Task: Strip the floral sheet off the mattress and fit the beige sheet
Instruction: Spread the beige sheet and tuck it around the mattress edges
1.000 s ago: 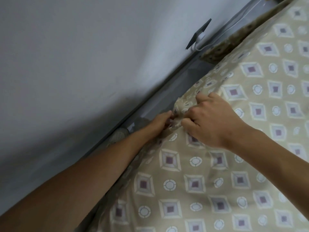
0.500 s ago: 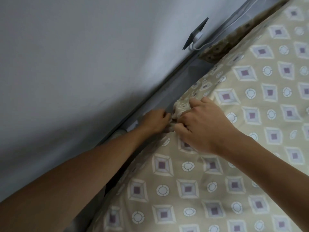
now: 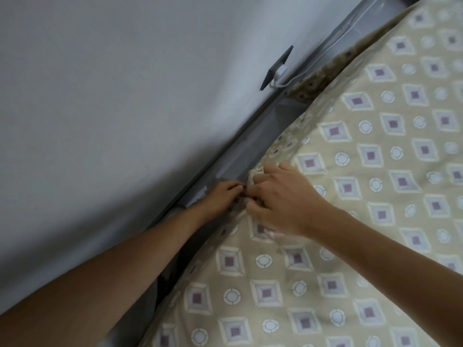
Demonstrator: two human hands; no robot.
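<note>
Both hands, the left hand [image 3: 223,196] and right hand [image 3: 278,201], remain pinching the bunched edge of the beige sheet [image 3: 325,246] (patterned with diamonds) at the mattress side by the wall [image 3: 125,96], slightly lower in view than before.

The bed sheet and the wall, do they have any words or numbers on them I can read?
None: there is no readable text.
The beige sheet carries only printed diamonds and circles, no letters.
The wall is plain.
The dark plate on the wall shows no label.
Both hands, left and right, bear no writing.
</note>
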